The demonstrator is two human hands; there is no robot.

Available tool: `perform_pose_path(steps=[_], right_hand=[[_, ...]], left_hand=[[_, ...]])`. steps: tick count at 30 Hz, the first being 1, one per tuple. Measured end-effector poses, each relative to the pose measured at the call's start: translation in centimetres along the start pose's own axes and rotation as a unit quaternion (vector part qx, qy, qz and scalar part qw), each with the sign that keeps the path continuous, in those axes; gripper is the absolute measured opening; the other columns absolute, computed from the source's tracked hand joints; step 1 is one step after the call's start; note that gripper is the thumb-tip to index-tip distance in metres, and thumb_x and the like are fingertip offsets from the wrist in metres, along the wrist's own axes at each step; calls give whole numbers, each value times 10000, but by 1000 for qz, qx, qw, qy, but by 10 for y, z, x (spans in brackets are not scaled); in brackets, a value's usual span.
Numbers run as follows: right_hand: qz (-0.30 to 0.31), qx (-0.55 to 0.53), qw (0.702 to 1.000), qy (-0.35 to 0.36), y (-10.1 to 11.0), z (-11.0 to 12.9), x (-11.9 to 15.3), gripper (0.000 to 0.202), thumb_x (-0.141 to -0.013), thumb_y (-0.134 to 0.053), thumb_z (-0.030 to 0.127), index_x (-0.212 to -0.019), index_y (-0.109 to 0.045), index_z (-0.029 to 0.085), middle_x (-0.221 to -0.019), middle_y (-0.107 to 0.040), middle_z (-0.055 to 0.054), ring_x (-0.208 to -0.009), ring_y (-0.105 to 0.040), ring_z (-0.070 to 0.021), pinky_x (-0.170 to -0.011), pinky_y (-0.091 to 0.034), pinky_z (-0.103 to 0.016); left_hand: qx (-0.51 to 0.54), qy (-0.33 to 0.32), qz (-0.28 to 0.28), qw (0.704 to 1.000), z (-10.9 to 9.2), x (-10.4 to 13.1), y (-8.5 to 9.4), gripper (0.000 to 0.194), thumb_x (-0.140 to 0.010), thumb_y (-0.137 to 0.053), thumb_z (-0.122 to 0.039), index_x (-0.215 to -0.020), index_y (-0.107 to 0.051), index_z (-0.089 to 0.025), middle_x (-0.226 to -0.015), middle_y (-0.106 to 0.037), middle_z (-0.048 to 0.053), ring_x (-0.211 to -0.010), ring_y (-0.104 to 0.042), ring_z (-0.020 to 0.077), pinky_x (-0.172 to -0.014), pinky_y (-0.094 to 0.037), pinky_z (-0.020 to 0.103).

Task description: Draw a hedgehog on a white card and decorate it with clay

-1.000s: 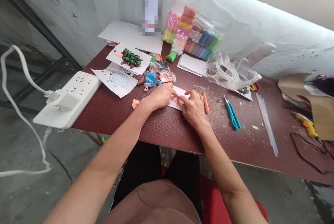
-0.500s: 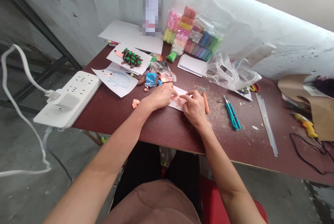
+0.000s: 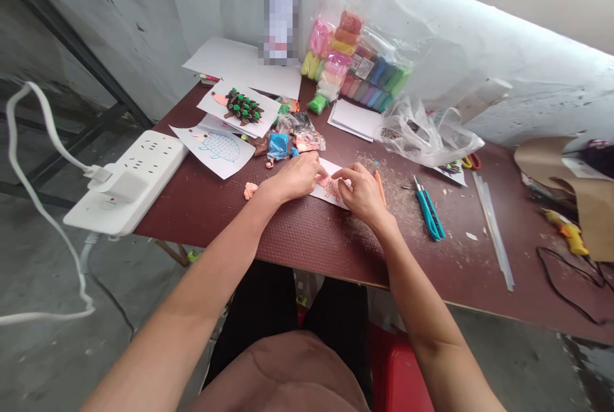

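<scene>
A small white card [image 3: 320, 192] with a hedgehog drawing lies on the table between my hands. Pink material, apparently modelling clay [image 3: 324, 181], covers the animal's head area. My left hand [image 3: 301, 176] bends over the card's left end, its fingers closed at the pink head; what they pinch is hidden. Over the right side of the drawing is my right hand [image 3: 363, 189], index finger and thumb apart, fingertips at the card, with nothing visible between them. An orange stick-like tool [image 3: 380, 187] lies just beyond it. Left of my left wrist sits a pink clay lump [image 3: 250, 190].
Finished hedgehog card [image 3: 240, 107] and blue hedgehog drawing [image 3: 218, 146] lie left, near a power strip [image 3: 125, 183]. Bagged clay [image 3: 357, 70] stands at the back. To the right are a teal utility knife [image 3: 428, 210], clear glue sticks [image 3: 494, 233] and a yellow glue gun [image 3: 568, 233].
My right hand has shifted slightly right and its index finger has drawn back, showing more of the drawing. My left hand stays at the pink head.
</scene>
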State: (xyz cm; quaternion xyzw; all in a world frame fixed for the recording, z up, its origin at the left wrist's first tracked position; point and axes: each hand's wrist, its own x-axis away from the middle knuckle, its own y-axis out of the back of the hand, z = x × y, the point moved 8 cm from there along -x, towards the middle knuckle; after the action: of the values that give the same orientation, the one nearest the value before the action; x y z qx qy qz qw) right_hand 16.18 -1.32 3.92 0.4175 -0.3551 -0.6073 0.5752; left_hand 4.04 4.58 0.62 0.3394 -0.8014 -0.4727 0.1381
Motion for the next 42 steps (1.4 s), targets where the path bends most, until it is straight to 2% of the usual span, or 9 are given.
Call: perform_pose_path(steps=[5,9,12,17,22,27,30,34,42], right_hand=[[24,-87,994,-61,-8,-7,4,362,-903,-499,232,-1046,-819,138,-677,-663,-29,-613,-532,-146,-668,-381,-280],[64,-187,977,-82,-24,-8,11,460,-877,-436,225,-1132,-805,121,-561,-582,18,-515,-430,-129,-574,-323,-263],[75,-214,968,-104,-27,-6,16,517,-890,-422,227,-1264,-755,101,-531,-568,29,-497,-452,-136,-576,-360,-259],[72,-131,985,-84,-23,5,20,521,-909,-427,194,-1323,-734,123,-591,-640,-11,-576,-553,-173,-671,-429,-288],[76,-70,992,-73,-25,8,20,495,-934,-435,200,-1326,-736,161,-826,-780,-80,-696,-651,-208,-735,-472,-310],[63,14,995,-71,-20,11,22,503,-945,-434,169,-1353,-727,204,-1078,-813,-114,-858,-728,-236,-809,-506,-324],[69,107,989,-77,-17,15,25,517,-979,-417,182,-1418,-684,241,-1043,-816,-122,-868,-744,-252,-808,-517,-339],[115,191,972,-67,-23,22,27,538,-1009,-406,203,-1498,-601,310,-1046,-812,-123,-880,-752,-265,-794,-528,-356],[121,180,973,-76,-23,19,28,513,-1015,-420,222,-1476,-622,322,-1135,-802,-122,-962,-759,-281,-826,-536,-364]], left_hand=[[-6,-8,-3,1000,-2,1,0,348,-922,-542,-73,-1109,-821,-165,-1068,-646,118,-1028,-633,241,-882,-482,328],[-5,0,3,1000,-2,1,1,354,-926,-531,-77,-1119,-816,-157,-1064,-644,125,-1034,-632,242,-887,-479,336],[-3,-1,9,1000,-3,1,2,348,-927,-533,-91,-1115,-818,-159,-1055,-641,129,-1034,-631,249,-889,-478,346],[-9,-13,4,1000,-2,1,0,351,-915,-527,-87,-1090,-821,-168,-1058,-636,125,-1022,-629,244,-874,-477,341],[-2,-8,1,1000,2,0,-3,385,-901,-531,-85,-1126,-822,-198,-1079,-639,116,-1018,-625,239,-866,-484,334],[3,-2,5,1000,1,0,-1,384,-916,-521,-97,-1133,-823,-189,-1091,-644,125,-1029,-627,249,-879,-491,344],[4,2,4,1000,0,1,0,397,-911,-519,-84,-1146,-821,-189,-1086,-641,123,-1022,-624,243,-872,-490,337],[5,-9,5,1000,-2,1,1,385,-907,-524,-82,-1138,-818,-172,-1056,-639,119,-998,-624,233,-868,-489,329],[17,-4,0,1000,0,1,1,355,-915,-559,-118,-1145,-822,-178,-1039,-649,108,-983,-625,233,-853,-491,322]])
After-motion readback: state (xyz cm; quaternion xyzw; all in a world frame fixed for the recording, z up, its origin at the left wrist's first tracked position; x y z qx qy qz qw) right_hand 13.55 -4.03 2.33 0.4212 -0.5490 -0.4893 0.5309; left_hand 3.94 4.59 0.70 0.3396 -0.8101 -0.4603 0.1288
